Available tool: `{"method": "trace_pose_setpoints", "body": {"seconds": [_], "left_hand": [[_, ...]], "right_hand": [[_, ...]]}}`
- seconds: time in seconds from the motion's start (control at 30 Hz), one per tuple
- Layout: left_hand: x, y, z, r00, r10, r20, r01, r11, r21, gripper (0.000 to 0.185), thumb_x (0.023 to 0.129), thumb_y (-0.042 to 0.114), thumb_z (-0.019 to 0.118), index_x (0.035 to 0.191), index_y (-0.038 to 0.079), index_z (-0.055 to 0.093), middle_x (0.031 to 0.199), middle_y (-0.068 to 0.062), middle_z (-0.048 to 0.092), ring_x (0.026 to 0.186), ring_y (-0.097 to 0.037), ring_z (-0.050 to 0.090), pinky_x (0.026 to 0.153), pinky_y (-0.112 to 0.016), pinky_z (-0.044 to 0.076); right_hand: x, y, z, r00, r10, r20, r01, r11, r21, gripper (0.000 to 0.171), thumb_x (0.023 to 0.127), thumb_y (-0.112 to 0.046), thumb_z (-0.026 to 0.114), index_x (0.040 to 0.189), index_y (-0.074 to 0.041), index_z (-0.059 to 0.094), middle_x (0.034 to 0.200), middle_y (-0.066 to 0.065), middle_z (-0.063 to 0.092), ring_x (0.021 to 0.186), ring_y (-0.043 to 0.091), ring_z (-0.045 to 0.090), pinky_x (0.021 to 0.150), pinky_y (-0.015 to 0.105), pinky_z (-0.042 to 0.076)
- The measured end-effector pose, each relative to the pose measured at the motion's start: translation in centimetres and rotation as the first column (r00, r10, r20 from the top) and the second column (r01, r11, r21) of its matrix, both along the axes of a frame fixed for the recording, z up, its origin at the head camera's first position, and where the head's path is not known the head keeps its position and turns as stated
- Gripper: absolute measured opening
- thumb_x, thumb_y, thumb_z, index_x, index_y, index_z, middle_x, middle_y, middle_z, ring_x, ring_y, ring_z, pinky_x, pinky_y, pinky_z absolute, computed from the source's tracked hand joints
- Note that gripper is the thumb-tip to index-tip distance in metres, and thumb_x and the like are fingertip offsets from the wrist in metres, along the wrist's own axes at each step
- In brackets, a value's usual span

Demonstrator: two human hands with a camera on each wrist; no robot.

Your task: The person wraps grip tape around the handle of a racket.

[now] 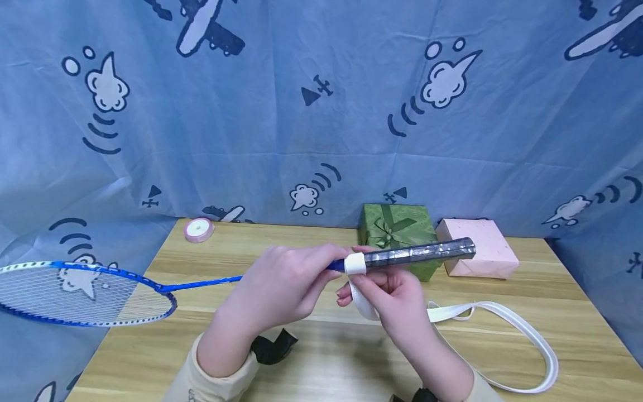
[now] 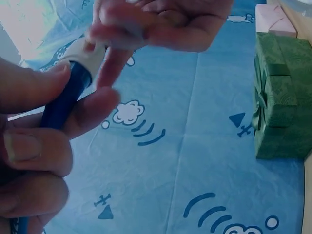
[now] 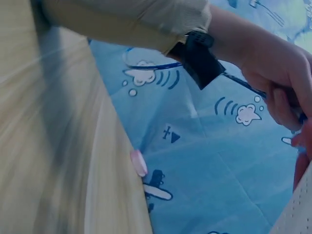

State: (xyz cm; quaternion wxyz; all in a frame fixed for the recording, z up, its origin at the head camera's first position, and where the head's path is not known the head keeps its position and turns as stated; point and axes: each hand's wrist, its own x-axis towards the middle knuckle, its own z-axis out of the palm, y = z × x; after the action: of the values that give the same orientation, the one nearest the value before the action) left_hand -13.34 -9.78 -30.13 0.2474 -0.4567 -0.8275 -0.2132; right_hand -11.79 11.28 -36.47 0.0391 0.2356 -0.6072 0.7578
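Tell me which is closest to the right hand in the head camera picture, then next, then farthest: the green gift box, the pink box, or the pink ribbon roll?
From the right hand:
1. Green gift box, just behind the hand, mid-table.
2. Pink box, farther to the right, beside the green one.
3. Pink ribbon roll, far across at the table's back left corner.

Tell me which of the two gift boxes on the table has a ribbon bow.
The green box, tied with a green bow; the pink box beside it is plain.
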Motion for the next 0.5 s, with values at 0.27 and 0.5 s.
{"method": "trace_pose_setpoints", "body": {"seconds": [0.27,0.5], "left_hand": [[0.33,-0.36,0.29,0.997,0.015,0.082,-0.012,0.999,-0.038,0.026,0.101,0.023,0.067,0.123,0.011,0.063,0.069,0.011,0.054,0.052,-0.001,0.038,0.050,-0.017,0.033],[0.54,-0.39,0.53,0.998,0.059,0.021,-0.058,0.998,-0.028,0.026,0.097,0.030,0.074,0.111,0.012,0.063,0.066,0.011,0.051,0.052,-0.001,0.040,0.048,-0.017,0.034]], "right_hand": [[-0.30,0.57,-0.44,0.993,0.120,0.015,-0.117,0.986,-0.117,0.042,0.095,0.017,0.056,0.128,-0.007,0.066,0.102,0.007,0.079,0.072,0.020,0.076,0.065,0.041,0.063],[0.05,0.30,-0.02,0.995,0.050,-0.090,-0.062,0.988,-0.144,0.043,0.090,0.023,0.060,0.124,-0.001,0.069,0.099,0.010,0.079,0.070,0.020,0.076,0.058,0.039,0.062]]}}
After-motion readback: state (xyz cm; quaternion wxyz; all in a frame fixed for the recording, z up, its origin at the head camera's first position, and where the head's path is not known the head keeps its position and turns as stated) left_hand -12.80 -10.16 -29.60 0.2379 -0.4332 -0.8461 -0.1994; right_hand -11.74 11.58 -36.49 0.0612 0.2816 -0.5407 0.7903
